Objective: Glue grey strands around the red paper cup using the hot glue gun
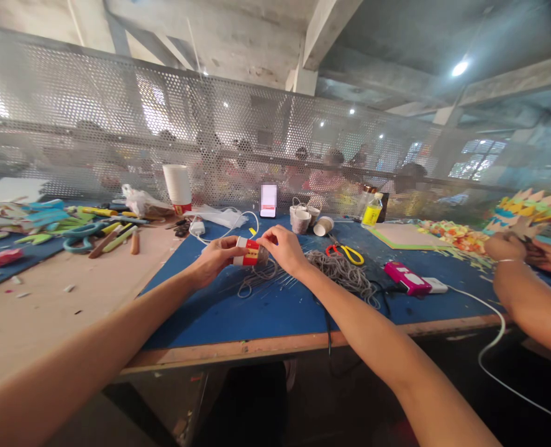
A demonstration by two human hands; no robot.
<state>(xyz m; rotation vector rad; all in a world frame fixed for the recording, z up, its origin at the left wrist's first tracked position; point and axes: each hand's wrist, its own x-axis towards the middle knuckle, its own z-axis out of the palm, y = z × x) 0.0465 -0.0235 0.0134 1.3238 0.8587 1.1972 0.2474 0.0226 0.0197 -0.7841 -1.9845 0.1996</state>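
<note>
My left hand [218, 257] is closed around a red and white paper cup [246, 253], which lies on its side above the blue table surface. Grey cord [262, 256] covers the cup's right end. At that end my right hand [284, 247] has its fingertips pinched together by the rim; what lies between them is too small to make out. A heap of grey cord [343, 273] spreads under and right of my right wrist, with loose strands below the cup. Scissors with red and yellow handles [350, 253] rest against the heap's far side.
Several cord-covered cups [300, 218] stand behind, near a propped phone [268, 200]. A tall stack of paper cups [177, 186] is at back left, tools [117, 238] before it. A magenta device [408, 277] with a white cable lies right. Another person's hands [505, 247] work at far right.
</note>
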